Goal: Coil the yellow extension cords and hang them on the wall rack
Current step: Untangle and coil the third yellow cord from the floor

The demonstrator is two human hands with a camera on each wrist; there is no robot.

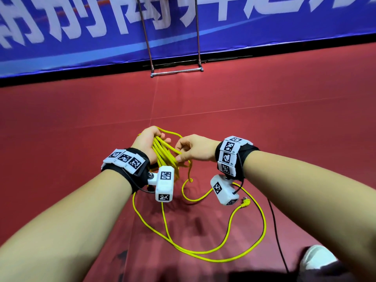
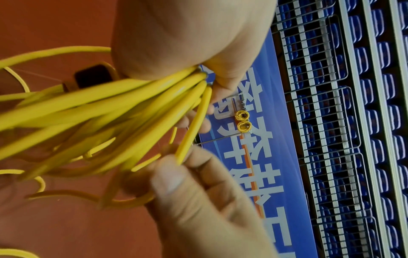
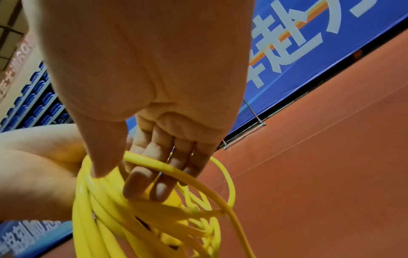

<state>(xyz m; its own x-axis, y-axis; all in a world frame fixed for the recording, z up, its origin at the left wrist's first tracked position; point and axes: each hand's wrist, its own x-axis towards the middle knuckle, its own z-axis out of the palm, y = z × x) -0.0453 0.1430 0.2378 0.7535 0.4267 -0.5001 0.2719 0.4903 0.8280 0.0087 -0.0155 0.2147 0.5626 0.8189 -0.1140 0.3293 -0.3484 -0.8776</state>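
Note:
My left hand (image 1: 156, 140) grips a bundle of yellow cord loops (image 1: 162, 153) at waist height over the red floor. My right hand (image 1: 181, 153) is just right of it and pinches one strand of the same cord between thumb and fingers (image 3: 143, 183). The rest of the cord (image 1: 203, 255) trails in loose curves on the floor below, and its plug (image 1: 244, 202) lies under my right wrist. The metal rack (image 1: 177, 72) stands ahead against the banner. In the left wrist view two coiled yellow cords (image 2: 243, 120) hang on it.
A blue banner (image 1: 81, 37) with white characters runs along the far edge of the floor. A thin black cable (image 1: 278, 241) crosses the floor at the right, near a white shoe (image 1: 317, 259). Rows of blue seats (image 2: 353, 122) rise behind the banner.

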